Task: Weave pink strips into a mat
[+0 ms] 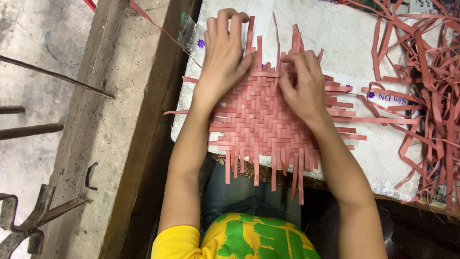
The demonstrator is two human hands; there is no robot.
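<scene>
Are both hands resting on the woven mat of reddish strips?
Yes, the left hand and the right hand both press on the far part of the woven mat.

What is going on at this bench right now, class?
A person is working on a flat woven mat of reddish-pink strips, which lies on a white board. The left hand presses flat on the mat's far left part, while the fingertips of the right hand pinch at a strip near the far edge. Loose strip ends stick out on all sides of the mat. A tangled pile of loose strips lies to the right.
</scene>
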